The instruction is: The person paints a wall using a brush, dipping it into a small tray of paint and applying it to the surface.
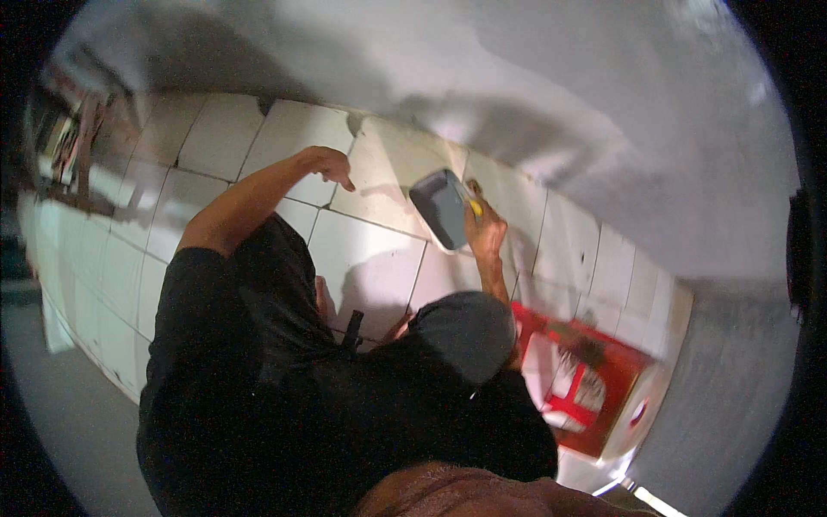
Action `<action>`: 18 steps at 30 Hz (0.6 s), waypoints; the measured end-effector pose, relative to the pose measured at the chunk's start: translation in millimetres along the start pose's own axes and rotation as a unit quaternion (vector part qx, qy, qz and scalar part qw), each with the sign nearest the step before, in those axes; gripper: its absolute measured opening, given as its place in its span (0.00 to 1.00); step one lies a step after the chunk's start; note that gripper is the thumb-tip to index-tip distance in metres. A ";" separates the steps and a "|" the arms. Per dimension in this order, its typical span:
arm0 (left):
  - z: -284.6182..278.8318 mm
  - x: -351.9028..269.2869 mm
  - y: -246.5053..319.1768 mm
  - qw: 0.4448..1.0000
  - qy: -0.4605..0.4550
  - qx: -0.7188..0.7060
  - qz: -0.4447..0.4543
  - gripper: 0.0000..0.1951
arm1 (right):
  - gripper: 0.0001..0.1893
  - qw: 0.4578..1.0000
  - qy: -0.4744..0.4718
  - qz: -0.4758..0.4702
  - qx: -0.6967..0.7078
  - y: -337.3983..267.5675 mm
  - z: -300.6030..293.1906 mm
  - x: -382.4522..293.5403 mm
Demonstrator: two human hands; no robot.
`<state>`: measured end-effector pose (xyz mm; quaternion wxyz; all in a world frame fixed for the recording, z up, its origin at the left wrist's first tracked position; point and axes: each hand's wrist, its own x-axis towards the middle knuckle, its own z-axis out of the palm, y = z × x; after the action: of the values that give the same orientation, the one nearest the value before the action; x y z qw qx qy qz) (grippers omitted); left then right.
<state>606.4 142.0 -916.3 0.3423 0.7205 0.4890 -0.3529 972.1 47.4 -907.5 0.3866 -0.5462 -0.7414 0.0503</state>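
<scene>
My left hand (329, 165) hangs over the tiled floor (368, 255), with one finger pointing down apart from the curled others. Nothing shows in it. Farther right, my right hand (487, 234) grips a yellow-handled tool (476, 206); its slim front end is blurred, so its kind is unclear. Right beside that hand is a rectangular tray (434, 210) with a dark grey inside and a pale lower edge. The tool's front end overlaps the tray's right side in view; whether they touch, I cannot tell.
A grey wall (517, 58) rises along the floor's far side. To my right stands a red plastic item (585, 381), possibly a stool or crate, with pale things inside its outline. Several stacked items (71, 148) lie at the far left. My bent knees are close in front.
</scene>
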 end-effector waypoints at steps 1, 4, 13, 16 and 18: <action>-2.6 1.0 5.8 1.000 0.007 0.011 0.013 0.34 | 0.10 0.999 0.000 0.042 0.008 -2.0 -4.2 -1.9; -3.9 -0.6 -4.1 0.999 0.043 0.011 0.018 0.34 | 0.09 0.993 -0.073 0.071 0.054 -9.0 -3.5 10.2; -15.7 -23.9 12.4 0.998 0.044 -0.023 0.035 0.37 | 0.11 0.984 -0.148 -0.080 0.056 8.8 5.7 48.4; -19.2 -29.6 13.6 0.999 0.028 -0.023 0.029 0.38 | 0.11 0.990 -0.122 -0.013 0.065 11.0 7.2 42.7; -22.4 -32.6 19.0 0.999 0.020 -0.029 0.033 0.39 | 0.11 0.986 -0.047 0.060 0.147 7.0 4.2 26.7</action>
<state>619.4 140.3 -874.4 0.3648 0.7331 0.4818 -0.3122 972.1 74.4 -900.1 0.4236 -0.5240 -0.7091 0.2078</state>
